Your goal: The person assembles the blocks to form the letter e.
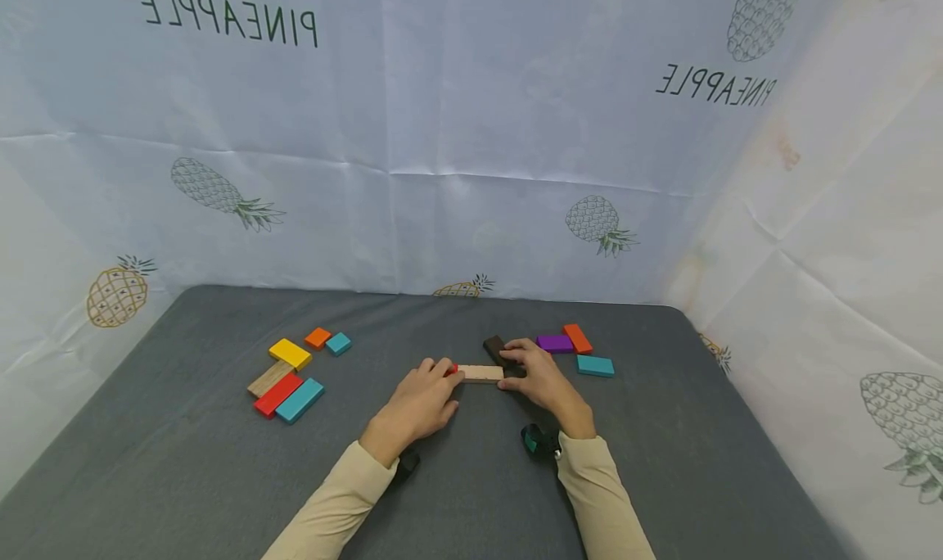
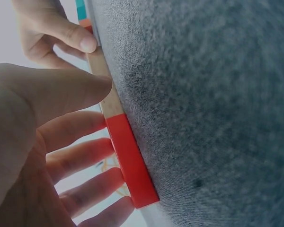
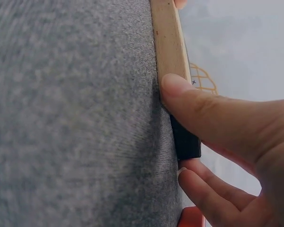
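A natural wood block (image 1: 480, 373) lies end to end with a red block (image 2: 131, 161) and a black block (image 3: 185, 138) in a row on the grey cloth. My left hand (image 1: 416, 404) holds the row's left part, its thumb on the natural wood block and its fingers along the red block's far side. My right hand (image 1: 547, 384) grips the other end: the thumb lies over the joint of wood and black, fingers around the black block. Behind the right fingers lies a dark brown block (image 1: 494, 348). In the head view the left hand hides most of the red block.
To the left lie a yellow block (image 1: 291, 354), a brown wood block (image 1: 270, 379), a red block (image 1: 278, 395) and blue and orange blocks. A purple block (image 1: 555, 344), an orange-red block (image 1: 578, 339) and a blue block (image 1: 595, 366) lie right. A pineapple-print curtain (image 1: 471, 134) stands behind.
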The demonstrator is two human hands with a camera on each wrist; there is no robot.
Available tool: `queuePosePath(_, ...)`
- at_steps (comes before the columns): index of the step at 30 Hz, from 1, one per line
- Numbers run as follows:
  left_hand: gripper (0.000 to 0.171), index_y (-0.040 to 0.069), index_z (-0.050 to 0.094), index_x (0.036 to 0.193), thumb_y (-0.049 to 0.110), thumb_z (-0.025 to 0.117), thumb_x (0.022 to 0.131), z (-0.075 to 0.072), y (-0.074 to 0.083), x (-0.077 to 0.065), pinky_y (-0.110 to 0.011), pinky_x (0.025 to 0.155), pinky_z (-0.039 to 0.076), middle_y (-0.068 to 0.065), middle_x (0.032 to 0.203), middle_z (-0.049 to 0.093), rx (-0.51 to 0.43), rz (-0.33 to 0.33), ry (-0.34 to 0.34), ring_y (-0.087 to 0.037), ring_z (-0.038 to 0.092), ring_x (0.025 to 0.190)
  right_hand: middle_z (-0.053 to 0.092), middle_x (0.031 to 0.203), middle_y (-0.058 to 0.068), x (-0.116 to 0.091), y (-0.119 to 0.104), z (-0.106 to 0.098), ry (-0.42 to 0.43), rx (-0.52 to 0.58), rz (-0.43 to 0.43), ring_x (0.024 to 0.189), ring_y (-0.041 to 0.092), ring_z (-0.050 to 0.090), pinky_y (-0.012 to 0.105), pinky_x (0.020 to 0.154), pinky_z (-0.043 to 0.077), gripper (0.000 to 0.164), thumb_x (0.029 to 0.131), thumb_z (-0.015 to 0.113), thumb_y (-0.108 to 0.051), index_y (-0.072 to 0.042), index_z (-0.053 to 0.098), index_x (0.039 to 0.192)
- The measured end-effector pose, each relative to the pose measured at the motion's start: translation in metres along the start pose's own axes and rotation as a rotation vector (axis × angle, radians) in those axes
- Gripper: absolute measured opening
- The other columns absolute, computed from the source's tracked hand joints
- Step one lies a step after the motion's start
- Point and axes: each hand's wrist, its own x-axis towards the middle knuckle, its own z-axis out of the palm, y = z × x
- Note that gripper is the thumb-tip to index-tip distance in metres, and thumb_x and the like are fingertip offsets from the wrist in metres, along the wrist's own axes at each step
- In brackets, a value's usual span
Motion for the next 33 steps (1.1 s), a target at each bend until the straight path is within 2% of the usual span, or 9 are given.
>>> queuePosePath(16, 0.040, 0.011, 0.063, 0.131, 0.022, 0.070, 0.093, 0.0014, -0.0010, 0.0002, -0.043, 0.090, 0.051, -0.009, 0.124, 0.058, 0.004, 0.016, 0.017, -0.028, 0.055, 0.107, 0.056, 0.134, 0.017, 0.0007, 0.0015, 0.0015, 0.003, 0.002, -0.031, 0.119, 0.035, 0.059, 0.049, 0.099, 0.052, 0.049, 0.082, 0.080, -0.010, 0.002, 0.065, 0.127)
queuePosePath(28, 0.040, 0.010, 0.064, 0.131, 0.021, 0.070, 0.093, 0.0013, -0.0010, 0.0001, -0.042, 0.088, 0.051, -0.009, 0.124, 0.058, 0.001, 0.011, 0.019, -0.028, 0.054, 0.105, 0.056, 0.135, 0.017, 0.0010, -0.0010, 0.0008, -0.006, -0.001, -0.018, 0.121, 0.034, 0.058, 0.049, 0.102, 0.049, 0.050, 0.082, 0.081, -0.011, 0.002, 0.065, 0.127)
queuePosePath(33, 0.040, 0.010, 0.064, 0.131, 0.021, 0.070, 0.093, 0.0018, -0.0008, 0.0005, -0.043, 0.090, 0.051, -0.010, 0.125, 0.058, 0.000, 0.013, 0.020, -0.029, 0.055, 0.106, 0.057, 0.136, 0.015, 0.0010, 0.0026, -0.0020, 0.000, 0.000, -0.006, 0.125, 0.033, 0.056, 0.051, 0.106, 0.046, 0.050, 0.082, 0.081, -0.015, -0.002, 0.066, 0.127)
